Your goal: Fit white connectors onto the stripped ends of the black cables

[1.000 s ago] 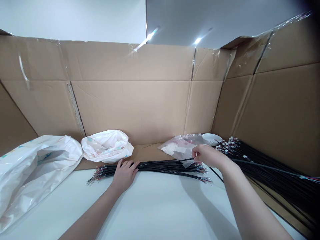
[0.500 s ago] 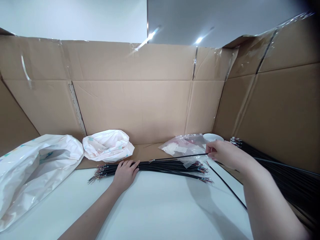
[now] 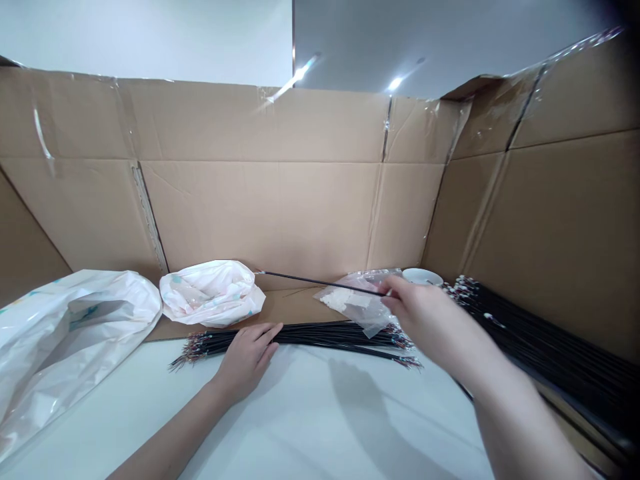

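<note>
A bundle of black cables (image 3: pixel 320 335) with frayed coloured wire ends lies across the white table near its back edge. My left hand (image 3: pixel 250 353) rests over the bundle's left part, its fingers wrapped on the cables. Raised above the bundle, one thin black cable (image 3: pixel 325 283) is pinched near its right part by my right hand (image 3: pixel 407 307); its far end points left, beside the smaller white bag. Behind my right hand is a clear plastic bag (image 3: pixel 355 300) with white pieces in it.
At the left are a large white plastic bag (image 3: pixel 115 327) and a smaller crumpled one (image 3: pixel 213 293). A white round dish (image 3: pixel 423 276) stands at the back right. More black cables (image 3: pixel 540 347) lie along the right. Cardboard walls (image 3: pixel 260 213) enclose the table (image 3: pixel 300 413).
My right hand has moved left with the single cable, whose left end is now higher and further left. My left hand stays on the bundle.
</note>
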Motion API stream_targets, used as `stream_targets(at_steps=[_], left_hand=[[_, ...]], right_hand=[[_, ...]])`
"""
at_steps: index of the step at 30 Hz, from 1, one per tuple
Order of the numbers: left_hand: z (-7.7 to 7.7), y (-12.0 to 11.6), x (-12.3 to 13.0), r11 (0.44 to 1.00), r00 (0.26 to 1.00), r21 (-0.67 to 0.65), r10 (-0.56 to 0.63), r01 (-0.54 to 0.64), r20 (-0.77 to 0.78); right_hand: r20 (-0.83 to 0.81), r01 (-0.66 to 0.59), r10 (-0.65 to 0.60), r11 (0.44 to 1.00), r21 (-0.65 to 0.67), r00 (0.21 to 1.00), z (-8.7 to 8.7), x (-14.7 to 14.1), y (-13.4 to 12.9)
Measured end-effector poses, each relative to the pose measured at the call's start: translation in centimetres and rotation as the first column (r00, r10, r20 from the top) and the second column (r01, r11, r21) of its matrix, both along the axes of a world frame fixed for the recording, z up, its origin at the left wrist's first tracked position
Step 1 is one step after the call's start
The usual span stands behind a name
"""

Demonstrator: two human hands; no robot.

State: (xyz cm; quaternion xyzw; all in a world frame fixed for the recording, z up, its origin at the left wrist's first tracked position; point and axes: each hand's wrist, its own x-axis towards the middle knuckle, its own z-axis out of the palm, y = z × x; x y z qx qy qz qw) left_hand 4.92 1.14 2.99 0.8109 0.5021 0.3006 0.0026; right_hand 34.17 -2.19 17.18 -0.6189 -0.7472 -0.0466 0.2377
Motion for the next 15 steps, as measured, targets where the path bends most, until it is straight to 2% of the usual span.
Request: stream_targets(at_steps=[1,2,3,4,5,6,7,9,12,13,14,15], left_hand=[[1.0,-0.6,0.4,0.997,0.981,-0.059,-0.034,0.046,0.193],[2.3,-1.3,0.8,0.992,0.908,-0.095,-0.035,0.082,0.417],[3.6,-1.9,1.2,0.985,0.781,-0.108,-0.037,0.133,0.623],[4.9,-2.5,1.4,0.974,0.624,-0.111,-0.038,0.198,0.780],[6.2,-3.0,1.6,0.964,0.475,-0.096,-0.035,0.248,0.879],[7.4,-3.5,1.5,0.957,0.363,-0.096,-0.011,0.274,0.932],[8.4,-3.8,1.4,0.959,0.286,-0.107,0.029,0.263,0.958],[9.6,-4.0,0.6,0.963,0.209,-0.138,0.090,0.232,0.974],[9.4,-3.1,-0.9,0.965,0.192,-0.195,0.161,0.176,0.968],[9.0,-2.6,-1.3,0.960,0.202,-0.224,0.189,0.169,0.961],[8.3,-2.1,-1.5,0.949,0.223,-0.266,0.226,0.170,0.948],[7.4,-1.6,-1.6,0.935,0.247,-0.311,0.265,0.172,0.932]], right_hand=[[-0.016,-0.051,0.051,0.998,-0.034,0.999,-0.2,-1.1,-0.3],[-0.042,-0.136,0.133,0.989,-0.058,0.990,-0.4,-2.2,-0.7],[-0.077,-0.204,0.197,0.975,-0.085,0.977,-0.8,-3.4,-1.1],[-0.112,-0.255,0.242,0.959,-0.124,0.964,-1.2,-4.5,-1.5],[-0.151,-0.309,0.286,0.937,-0.162,0.946,-1.7,-5.5,-2.0],[-0.172,-0.354,0.322,0.911,-0.211,0.931,-2.3,-6.4,-2.6],[-0.191,-0.392,0.352,0.886,-0.247,0.916,-2.8,-7.1,-3.2],[-0.219,-0.439,0.382,0.808,-0.393,0.898,-3.7,-8.0,-4.5],[-0.275,-0.490,0.412,0.631,-0.601,0.868,-4.6,-7.3,-5.5],[-0.300,-0.509,0.419,0.597,-0.620,0.857,-4.8,-6.6,-5.5],[-0.324,-0.531,0.426,0.591,-0.607,0.845,-5.1,-5.6,-5.2],[-0.343,-0.534,0.410,0.610,-0.586,0.845,-5.3,-4.5,-4.9]])
